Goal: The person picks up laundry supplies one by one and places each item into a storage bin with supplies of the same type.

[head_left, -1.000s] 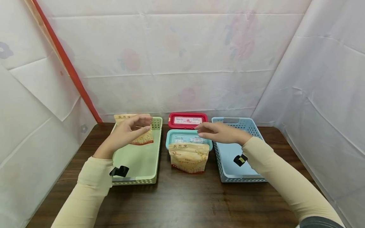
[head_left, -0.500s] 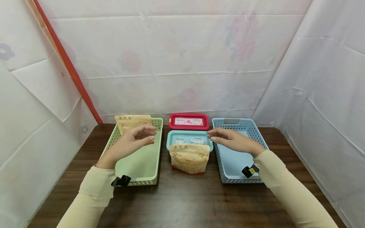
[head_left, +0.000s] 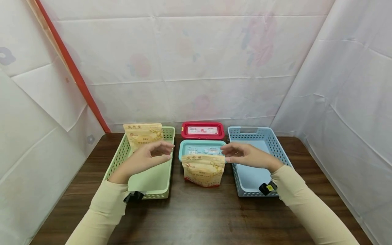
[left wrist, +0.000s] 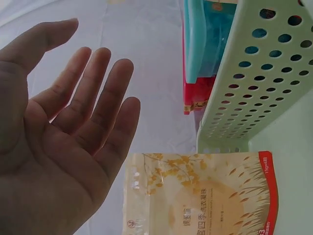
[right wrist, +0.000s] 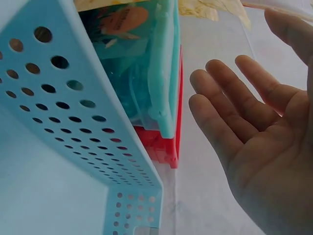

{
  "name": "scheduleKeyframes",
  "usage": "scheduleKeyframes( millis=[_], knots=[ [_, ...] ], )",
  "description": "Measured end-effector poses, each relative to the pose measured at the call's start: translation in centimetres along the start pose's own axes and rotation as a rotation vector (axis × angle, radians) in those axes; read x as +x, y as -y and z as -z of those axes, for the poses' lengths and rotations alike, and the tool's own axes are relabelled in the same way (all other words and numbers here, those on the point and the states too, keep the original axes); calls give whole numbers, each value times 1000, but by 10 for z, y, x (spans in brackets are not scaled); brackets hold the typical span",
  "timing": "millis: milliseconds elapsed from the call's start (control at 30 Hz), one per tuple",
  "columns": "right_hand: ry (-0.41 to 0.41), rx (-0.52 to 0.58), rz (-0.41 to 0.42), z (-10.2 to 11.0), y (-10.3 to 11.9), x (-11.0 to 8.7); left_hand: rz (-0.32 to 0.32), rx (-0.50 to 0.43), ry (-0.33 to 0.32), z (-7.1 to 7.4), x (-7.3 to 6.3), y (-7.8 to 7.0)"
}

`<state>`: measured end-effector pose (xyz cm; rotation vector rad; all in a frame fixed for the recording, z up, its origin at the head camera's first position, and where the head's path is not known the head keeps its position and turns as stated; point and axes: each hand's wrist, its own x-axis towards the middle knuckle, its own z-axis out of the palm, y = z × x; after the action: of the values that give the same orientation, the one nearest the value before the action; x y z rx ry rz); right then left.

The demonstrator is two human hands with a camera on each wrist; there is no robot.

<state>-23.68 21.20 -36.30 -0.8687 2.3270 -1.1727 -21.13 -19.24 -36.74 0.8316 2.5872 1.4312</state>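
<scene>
My left hand (head_left: pixel 145 160) hovers over the green basket (head_left: pixel 153 183), holding nothing, its fingers relaxed and parted in the left wrist view. A beige pouch (head_left: pixel 144 134) with a red bottom edge stands in that basket's far part, beyond the hand. My right hand (head_left: pixel 249 156) is above the near-left side of the blue basket (head_left: pixel 251 178), also holding nothing, its fingers loosely extended. Between the baskets stands a second beige pouch (head_left: pixel 203 172), left of the right fingertips. Directly behind it is a teal-lidded box (head_left: pixel 202 144), partly hidden by the pouch.
A red-lidded box (head_left: pixel 202 130) sits behind the teal one, near the back curtain (head_left: pixel 196 68). Both baskets have perforated raised walls. The dark wooden table (head_left: pixel 202 217) extends in front of them, with white cloth at the sides.
My left hand has moved right and nearer, uncovering more of the pouch in the green basket. My right hand first moved right, then slightly lower. The pouches and boxes stay put.
</scene>
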Motion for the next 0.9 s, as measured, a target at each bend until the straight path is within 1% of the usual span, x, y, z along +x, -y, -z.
scheduleKeyframes(
  millis=[67, 200, 467, 667, 800, 900],
  knots=[
    [4, -13, -3, -3, 0, 0, -7, -2, 23, -4, 1, 0],
    [6, -33, -2, -9, -2, 0, -13, 15, 40, -10, 4, -1],
    [14, 0, -25, -17, -4, 1, 6, 0, 111, -23, 8, 2],
    [11, -24, -26, -20, -3, 2, -25, -7, 120, -28, 10, 4],
    [17, -4, -15, -22, -2, 2, -26, -6, 123, -30, 11, 5],
    [28, 21, -2, -24, -3, 2, -22, 10, 143, -33, 13, 4]
  ],
)
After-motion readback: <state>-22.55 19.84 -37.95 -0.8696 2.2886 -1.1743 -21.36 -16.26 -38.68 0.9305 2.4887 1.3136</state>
